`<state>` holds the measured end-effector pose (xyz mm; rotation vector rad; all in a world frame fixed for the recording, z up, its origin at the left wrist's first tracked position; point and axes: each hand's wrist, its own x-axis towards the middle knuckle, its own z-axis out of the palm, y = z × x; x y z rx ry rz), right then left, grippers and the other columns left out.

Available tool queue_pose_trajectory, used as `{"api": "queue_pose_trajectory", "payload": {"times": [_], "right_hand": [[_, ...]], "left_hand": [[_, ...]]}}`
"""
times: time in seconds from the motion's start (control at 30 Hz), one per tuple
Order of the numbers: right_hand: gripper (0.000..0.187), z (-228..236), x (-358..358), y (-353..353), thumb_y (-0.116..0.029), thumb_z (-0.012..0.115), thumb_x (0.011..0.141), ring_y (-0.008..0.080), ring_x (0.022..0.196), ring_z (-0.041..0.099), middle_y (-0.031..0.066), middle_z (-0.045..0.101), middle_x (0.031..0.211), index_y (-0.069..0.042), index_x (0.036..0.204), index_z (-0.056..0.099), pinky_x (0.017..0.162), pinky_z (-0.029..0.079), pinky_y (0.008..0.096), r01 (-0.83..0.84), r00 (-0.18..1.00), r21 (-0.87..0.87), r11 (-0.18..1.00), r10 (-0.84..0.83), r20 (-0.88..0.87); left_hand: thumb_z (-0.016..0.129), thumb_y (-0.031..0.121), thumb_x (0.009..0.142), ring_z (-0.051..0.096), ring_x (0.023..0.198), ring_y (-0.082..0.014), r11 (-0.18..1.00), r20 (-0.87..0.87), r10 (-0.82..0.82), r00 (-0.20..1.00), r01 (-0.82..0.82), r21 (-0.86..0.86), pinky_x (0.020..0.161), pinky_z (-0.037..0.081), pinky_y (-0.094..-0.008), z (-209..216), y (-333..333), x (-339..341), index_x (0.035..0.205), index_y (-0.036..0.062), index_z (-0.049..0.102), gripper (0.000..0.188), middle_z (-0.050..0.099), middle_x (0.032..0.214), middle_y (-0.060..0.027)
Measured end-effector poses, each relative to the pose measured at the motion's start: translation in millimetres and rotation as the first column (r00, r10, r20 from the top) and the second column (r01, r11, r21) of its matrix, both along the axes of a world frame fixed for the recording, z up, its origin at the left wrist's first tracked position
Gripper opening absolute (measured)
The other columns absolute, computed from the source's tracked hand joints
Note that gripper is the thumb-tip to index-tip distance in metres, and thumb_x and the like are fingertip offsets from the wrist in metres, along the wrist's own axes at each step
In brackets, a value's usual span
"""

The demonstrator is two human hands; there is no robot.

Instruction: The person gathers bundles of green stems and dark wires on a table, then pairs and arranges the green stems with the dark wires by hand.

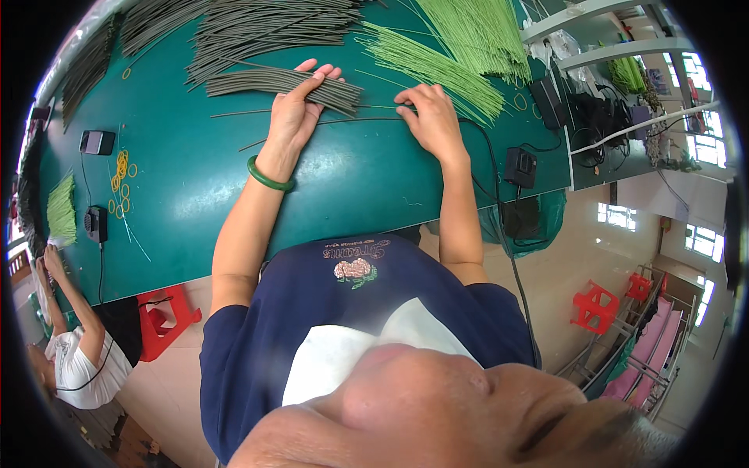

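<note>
While the left hand (293,113) grips dark stems (242,82) under its thumb, whether the right hand (431,118) holds anything is unclear.

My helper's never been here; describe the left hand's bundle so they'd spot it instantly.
On the big green table, find the large pile of dark sticks toward the far side. Just nearer, a smaller bundle of similar dark sticks lies across the left hand. Unlike its neighbours, this bundle is held.
</note>
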<state>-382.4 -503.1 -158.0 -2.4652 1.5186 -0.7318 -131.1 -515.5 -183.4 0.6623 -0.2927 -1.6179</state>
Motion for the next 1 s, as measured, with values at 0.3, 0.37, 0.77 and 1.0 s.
{"api": "queue_pose_trajectory", "payload": {"times": [0.3,0.37,0.77,1.0], "right_hand": [[0.013,-11,15,-25,-0.015,0.07,0.092,0.0292,0.103,0.06,0.006,0.069,0.102,-0.011,0.104,0.073,0.091,0.047,0.0431,0.089,0.996,-0.048,0.995,-0.09,-0.011],[0.013,-19,19,-36,-0.013,0.067,0.093,0.0302,0.103,0.06,0.0082,0.068,0.102,-0.009,0.105,0.071,0.09,0.047,0.0431,0.162,0.981,-0.125,0.979,-0.173,-0.083],[0.012,14,12,2,-0.009,0.059,0.101,0.0302,0.093,0.06,0.0103,0.066,0.095,-0.005,0.106,0.069,0.083,0.049,0.0403,0.002,0.954,-0.048,0.999,0.012,0.301],[0.011,12,15,5,-0.009,0.062,0.1,0.0278,0.09,0.059,0.0085,0.065,0.093,-0.006,0.106,0.071,0.081,0.048,0.0381,0.024,0.952,-0.073,0.997,0.0,0.307]], "left_hand": [[0.059,-0.008,0.097,0.064,0.122,-0.0376,1.0,0.012,0.005,1.0,-0.005,0.011,0.106,0.055,-0.0509,0,1,-3,0.139,-0.0057,0.045,0.044,0.06,0.13,-0.0268],[0.059,-0.009,0.096,0.063,0.123,-0.0375,1.0,-0.001,0.016,1.0,-0.016,-0.023,0.107,0.055,-0.0496,2,-2,-4,0.14,-0.0054,0.043,0.047,0.06,0.131,-0.0269],[0.059,-0.01,0.096,0.061,0.127,-0.0362,0.994,-0.087,0.104,0.991,-0.106,-0.016,0.111,0.052,-0.0473,-3,-5,5,0.14,-0.0049,0.043,0.047,0.058,0.138,-0.0267],[0.058,-0.009,0.097,0.057,0.132,-0.0356,0.996,-0.065,0.079,0.995,-0.081,-0.029,0.115,0.049,-0.0496,-3,-6,7,0.145,-0.0054,0.038,0.052,0.053,0.142,-0.0246]]}}
